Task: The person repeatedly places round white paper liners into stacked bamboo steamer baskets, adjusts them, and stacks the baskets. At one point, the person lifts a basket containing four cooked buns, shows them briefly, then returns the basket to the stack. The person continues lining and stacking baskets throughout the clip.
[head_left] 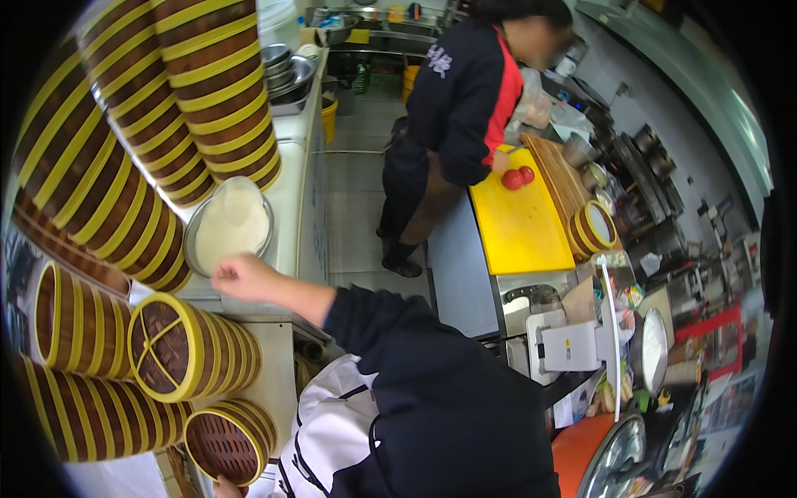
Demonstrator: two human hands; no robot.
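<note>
At the lower left, my left hand [228, 488] grips the rim of a bamboo steamer [229, 443] with yellow bands and a slatted inside; most of this hand is cut off by the picture's edge. My right hand [244, 277] is curled by the near rim of a round metal bowl [269, 239], and I see nothing in its fingers. Pale, cream-white matter [227, 230], perhaps flour, covers much of the bowl's inside. A clear round dish or scoop [238, 202] rests at the bowl's far side. Beside the held steamer stands a taller steamer stack [215, 355] with a cross-barred end.
Tall steamer stacks [215, 93] crowd the left. Beyond them are nested metal bowls [280, 68]. Across the aisle a co-worker [461, 106] stands at a yellow cutting board [523, 230] with tomatoes [513, 179]. A cleaver [530, 292] and a white scale [570, 348] are behind me.
</note>
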